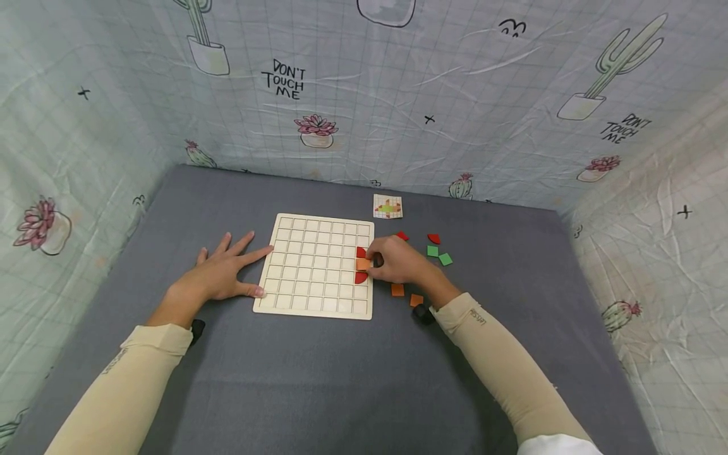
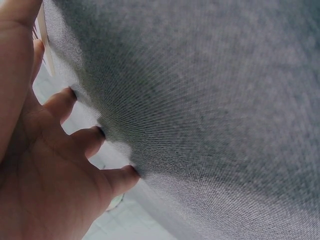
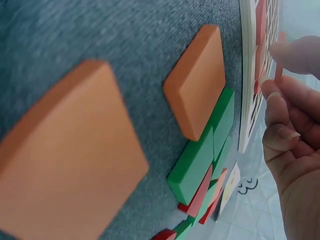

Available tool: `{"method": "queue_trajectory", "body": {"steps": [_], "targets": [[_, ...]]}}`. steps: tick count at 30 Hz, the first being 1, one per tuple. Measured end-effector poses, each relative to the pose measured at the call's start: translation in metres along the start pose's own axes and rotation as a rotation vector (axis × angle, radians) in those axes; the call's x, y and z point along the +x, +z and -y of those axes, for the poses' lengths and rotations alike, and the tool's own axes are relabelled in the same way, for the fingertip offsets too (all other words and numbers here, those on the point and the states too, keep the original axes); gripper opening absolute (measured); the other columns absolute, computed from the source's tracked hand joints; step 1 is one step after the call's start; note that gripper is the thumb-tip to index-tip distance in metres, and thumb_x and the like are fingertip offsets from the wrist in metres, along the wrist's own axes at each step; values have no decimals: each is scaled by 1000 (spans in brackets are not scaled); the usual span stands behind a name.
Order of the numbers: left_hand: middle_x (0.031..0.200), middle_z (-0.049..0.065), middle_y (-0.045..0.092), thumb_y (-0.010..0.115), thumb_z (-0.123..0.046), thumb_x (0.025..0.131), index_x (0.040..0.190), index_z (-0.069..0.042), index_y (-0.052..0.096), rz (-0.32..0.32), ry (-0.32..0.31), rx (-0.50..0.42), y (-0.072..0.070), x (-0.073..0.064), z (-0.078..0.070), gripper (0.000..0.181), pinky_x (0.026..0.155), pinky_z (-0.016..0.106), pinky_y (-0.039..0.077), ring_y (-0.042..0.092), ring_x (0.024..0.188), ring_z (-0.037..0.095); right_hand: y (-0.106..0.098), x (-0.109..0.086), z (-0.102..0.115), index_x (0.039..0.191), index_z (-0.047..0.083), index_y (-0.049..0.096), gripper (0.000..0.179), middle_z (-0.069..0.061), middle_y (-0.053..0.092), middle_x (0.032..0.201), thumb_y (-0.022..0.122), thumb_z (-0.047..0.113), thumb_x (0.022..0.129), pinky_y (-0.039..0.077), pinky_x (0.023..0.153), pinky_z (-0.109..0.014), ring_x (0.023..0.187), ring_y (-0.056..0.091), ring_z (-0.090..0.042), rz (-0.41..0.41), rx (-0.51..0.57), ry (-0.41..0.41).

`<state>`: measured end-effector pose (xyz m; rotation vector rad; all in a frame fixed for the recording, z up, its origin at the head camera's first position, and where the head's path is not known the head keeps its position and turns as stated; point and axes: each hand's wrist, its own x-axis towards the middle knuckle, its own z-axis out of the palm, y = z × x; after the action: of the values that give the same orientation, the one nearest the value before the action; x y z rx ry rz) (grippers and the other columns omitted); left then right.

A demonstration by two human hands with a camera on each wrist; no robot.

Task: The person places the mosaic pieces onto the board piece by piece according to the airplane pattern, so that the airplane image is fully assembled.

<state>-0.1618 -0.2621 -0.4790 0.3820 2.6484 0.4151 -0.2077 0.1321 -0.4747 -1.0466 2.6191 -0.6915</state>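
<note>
A pale square board (image 1: 307, 265) with a grid of cells lies on the grey table. My right hand (image 1: 395, 259) is over its right edge, pinching a thin orange tile (image 3: 280, 65) between thumb and fingers. Beneath it, along the board's right column, sit a red quarter-round tile (image 1: 361, 278), an orange tile (image 3: 259, 60) and another red tile (image 3: 261, 20). With fingers spread, my left hand (image 1: 216, 272) rests at the board's left side. Its thumb and index finger touch the edge there; the other fingertips (image 2: 131, 172) press on the cloth.
Right of the board lie loose orange tiles (image 1: 397, 289), green tiles (image 1: 445, 259) and red tiles (image 1: 434, 239); my right forearm passes over this area. A small pattern card (image 1: 388, 206) lies behind the board. Printed cloth walls (image 1: 370, 95) enclose the table.
</note>
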Motion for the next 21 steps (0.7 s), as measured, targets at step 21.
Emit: {"method": "queue_trajectory", "body": {"steps": [21], "targets": [[177, 17, 3, 73, -70, 82, 167, -35, 25, -7, 6, -9, 3, -2, 0, 104, 113, 86, 3, -4, 158, 59, 4, 9, 16, 112, 0, 75, 21, -10, 73, 102, 73, 9, 93, 50, 69, -24, 74, 60, -13, 20, -39, 65]]}}
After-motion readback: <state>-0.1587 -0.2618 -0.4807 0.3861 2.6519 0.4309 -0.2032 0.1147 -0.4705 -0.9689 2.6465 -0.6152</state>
